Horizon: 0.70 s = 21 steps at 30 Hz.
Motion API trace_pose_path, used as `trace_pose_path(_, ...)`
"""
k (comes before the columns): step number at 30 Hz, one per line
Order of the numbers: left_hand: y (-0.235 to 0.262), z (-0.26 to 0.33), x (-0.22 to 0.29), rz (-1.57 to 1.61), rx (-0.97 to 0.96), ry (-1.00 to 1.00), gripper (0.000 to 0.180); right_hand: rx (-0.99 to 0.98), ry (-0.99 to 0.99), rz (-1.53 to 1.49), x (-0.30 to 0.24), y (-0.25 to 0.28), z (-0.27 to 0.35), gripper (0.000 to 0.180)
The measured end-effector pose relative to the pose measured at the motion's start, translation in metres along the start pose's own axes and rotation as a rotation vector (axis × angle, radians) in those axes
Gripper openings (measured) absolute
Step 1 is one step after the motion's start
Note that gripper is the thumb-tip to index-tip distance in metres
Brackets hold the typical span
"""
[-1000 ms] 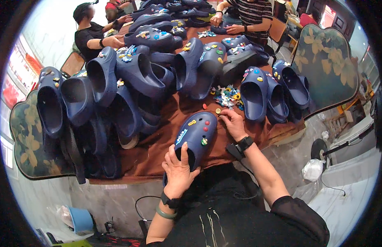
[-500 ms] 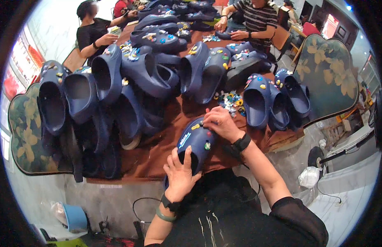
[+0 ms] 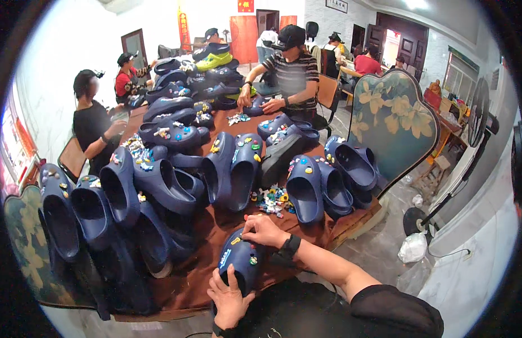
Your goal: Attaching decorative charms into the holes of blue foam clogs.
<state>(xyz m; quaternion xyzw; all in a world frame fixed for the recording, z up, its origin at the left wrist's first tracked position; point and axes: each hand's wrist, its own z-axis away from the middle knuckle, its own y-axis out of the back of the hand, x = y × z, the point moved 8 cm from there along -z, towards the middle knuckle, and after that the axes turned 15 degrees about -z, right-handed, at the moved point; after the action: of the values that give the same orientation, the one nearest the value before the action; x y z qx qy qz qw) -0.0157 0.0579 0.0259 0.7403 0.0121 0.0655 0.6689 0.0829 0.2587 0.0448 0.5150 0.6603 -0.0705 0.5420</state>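
Observation:
A navy clog (image 3: 242, 269) with several colourful charms on its upper lies in front of me, toe pointing away. My left hand (image 3: 232, 298) grips it near the foot opening, with the fingers over its side and edge. Above the toe, the fingers of my right hand (image 3: 264, 232) are pinched together against the upper. A speck of red shows by those fingertips, but what they hold is mostly hidden. Just beyond the toe is a loose pile of small multicoloured charms (image 3: 272, 200) on the brown tablecloth (image 3: 188, 281).
Decorated navy clogs stand along the left (image 3: 92, 211), in the middle (image 3: 247, 169) and at the right (image 3: 306, 194). More are heaped farther back. A co-worker in a striped top (image 3: 292, 76) handles a clog across the table; another in black (image 3: 92, 121) sits at the left. A fan (image 3: 416, 219) stands on the right.
My view has tilted up, so more of the room shows and my hands sit lower in the picture. Both hands remain on the clog, the right still pinching at its toe.

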Motion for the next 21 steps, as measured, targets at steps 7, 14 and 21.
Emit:
trace_pose_path(7, 0.008, -0.005, 0.003, 0.009, 0.009, 0.024, 0.119, -0.275, -0.518, -0.269, 0.062, -0.016, -0.013, 0.052)
trace_pose_path(14, 0.014, -0.012, 0.005, 0.045, 0.013, 0.014, 0.118, -0.133, -0.834, -0.538, 0.057, -0.017, -0.005, 0.039)
trace_pose_path(21, 0.009, -0.007, 0.003, 0.002, 0.052, 0.013, 0.117, -0.033, -0.641, -0.955, 0.058, -0.029, 0.014, 0.041)
